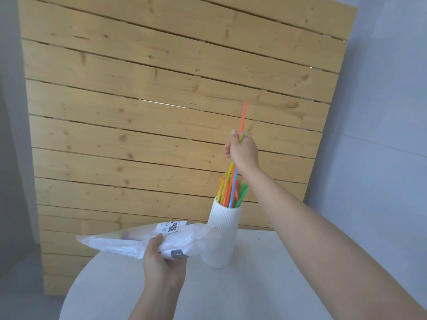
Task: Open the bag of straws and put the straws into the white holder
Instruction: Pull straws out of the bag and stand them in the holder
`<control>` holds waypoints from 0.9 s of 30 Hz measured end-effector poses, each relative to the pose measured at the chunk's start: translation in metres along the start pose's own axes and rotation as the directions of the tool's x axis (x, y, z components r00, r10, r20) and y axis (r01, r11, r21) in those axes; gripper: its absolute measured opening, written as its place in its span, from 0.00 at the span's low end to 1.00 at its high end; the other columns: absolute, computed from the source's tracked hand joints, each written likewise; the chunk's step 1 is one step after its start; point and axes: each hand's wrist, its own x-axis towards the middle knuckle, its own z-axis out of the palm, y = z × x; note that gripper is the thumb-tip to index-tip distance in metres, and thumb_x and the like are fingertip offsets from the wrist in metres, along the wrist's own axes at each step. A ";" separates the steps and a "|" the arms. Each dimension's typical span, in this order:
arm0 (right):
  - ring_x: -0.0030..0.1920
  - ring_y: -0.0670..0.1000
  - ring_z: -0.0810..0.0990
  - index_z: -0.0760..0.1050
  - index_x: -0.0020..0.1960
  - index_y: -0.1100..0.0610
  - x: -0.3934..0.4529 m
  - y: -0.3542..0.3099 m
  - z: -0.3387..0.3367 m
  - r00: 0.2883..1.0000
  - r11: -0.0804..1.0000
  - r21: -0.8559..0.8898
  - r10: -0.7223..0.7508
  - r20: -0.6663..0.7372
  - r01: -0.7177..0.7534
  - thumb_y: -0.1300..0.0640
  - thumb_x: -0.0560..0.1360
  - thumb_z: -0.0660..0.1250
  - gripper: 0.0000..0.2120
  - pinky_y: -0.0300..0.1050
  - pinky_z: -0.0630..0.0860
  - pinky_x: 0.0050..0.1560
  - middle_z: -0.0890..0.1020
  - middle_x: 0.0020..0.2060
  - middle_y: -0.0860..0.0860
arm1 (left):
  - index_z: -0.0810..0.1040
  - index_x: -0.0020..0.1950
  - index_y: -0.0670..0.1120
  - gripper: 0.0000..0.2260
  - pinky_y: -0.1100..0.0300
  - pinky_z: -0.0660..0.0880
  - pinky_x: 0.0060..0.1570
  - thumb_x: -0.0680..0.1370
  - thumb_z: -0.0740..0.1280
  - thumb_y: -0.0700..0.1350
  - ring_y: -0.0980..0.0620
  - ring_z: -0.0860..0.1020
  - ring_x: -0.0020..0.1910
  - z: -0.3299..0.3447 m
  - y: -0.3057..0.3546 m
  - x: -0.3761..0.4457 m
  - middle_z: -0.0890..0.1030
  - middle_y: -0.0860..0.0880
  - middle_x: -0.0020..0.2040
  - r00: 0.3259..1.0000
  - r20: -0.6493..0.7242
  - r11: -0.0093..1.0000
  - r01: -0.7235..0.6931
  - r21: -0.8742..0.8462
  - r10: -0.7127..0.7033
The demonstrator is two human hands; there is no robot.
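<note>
- Bag (129, 241) of clear, crinkled plastic with dark printed lettering lies tilted across the left side of the view, lifted off the table (265, 285) and pinched near its middle by the left hand (161, 266).
- Left hand is clamped on the bag from below, thumb on top of the plastic and fingers tucked underneath; one end of the bag sticks out to the left of the grip, the other end crumples to the right of it, touching or just in front of the holder (221, 236).
- Faint purple shows through the plastic just above the thumb; what it is cannot be told.
- Holder, white and ribbed, stands upright on the round white table, just right of the left hand's grip and directly below the right hand (242, 151).
- Straws (231, 190) in orange, yellow, green and blue stand bunched in the holder, their upper ends fanning out above its rim.
- Right hand is raised above the holder, closed in a fist round a few straws; an orange straw (243, 116) pokes up well above the fist, while yellow, blue and orange ones run down from beneath it into the bunch.
- Wooden slat panel (161, 88) leans behind the table.
</note>
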 end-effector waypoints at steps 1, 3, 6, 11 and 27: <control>0.40 0.55 0.81 0.72 0.29 0.52 -0.001 0.003 -0.001 1.000 1.000 -0.027 -0.006 0.004 0.006 0.47 0.81 0.51 0.25 0.46 0.74 0.47 0.81 0.35 0.51 | 0.73 0.53 0.41 0.07 0.57 0.77 0.42 0.77 0.58 0.40 0.46 0.79 0.46 0.000 0.000 0.000 0.80 0.44 0.47 1.000 0.003 1.000 0.002 0.001 -0.002; 0.42 0.53 0.79 0.75 0.31 0.53 -0.003 0.009 -0.003 1.000 0.997 -0.074 -0.002 0.019 0.004 0.47 0.81 0.50 0.25 0.44 0.71 0.46 0.82 0.40 0.51 | 0.74 0.52 0.41 0.07 0.58 0.78 0.38 0.78 0.58 0.40 0.46 0.80 0.45 0.000 0.001 0.000 0.80 0.45 0.46 1.000 0.001 1.000 0.006 0.003 -0.006; 0.42 0.55 0.81 0.76 0.33 0.55 -0.002 0.010 -0.004 0.998 0.999 0.013 0.051 0.030 -0.051 0.48 0.81 0.51 0.25 0.47 0.75 0.50 0.82 0.36 0.51 | 0.74 0.51 0.42 0.06 0.58 0.77 0.38 0.78 0.58 0.40 0.47 0.80 0.44 0.002 0.000 -0.001 0.80 0.45 0.44 1.000 -0.007 1.000 0.009 0.002 -0.009; 0.28 0.49 0.79 0.71 0.35 0.58 0.001 -0.020 -0.015 0.995 0.929 0.356 0.089 0.044 -0.098 0.50 0.82 0.52 0.22 0.42 0.78 0.30 0.79 0.30 0.53 | 0.74 0.51 0.42 0.07 0.60 0.78 0.36 0.78 0.59 0.40 0.47 0.80 0.44 0.001 0.001 -0.001 0.84 0.46 0.37 1.000 -0.016 1.000 0.006 -0.016 -0.006; 0.29 0.47 0.73 0.76 0.40 0.54 -0.014 0.025 -0.015 1.000 0.999 0.021 0.028 -0.002 -0.028 0.52 0.80 0.55 0.16 0.32 0.71 0.32 0.76 0.34 0.51 | 0.74 0.48 0.41 0.05 0.61 0.77 0.29 0.78 0.58 0.40 0.49 0.83 0.31 0.004 0.002 -0.006 0.83 0.46 0.33 1.000 -0.010 0.999 -0.003 -0.048 0.002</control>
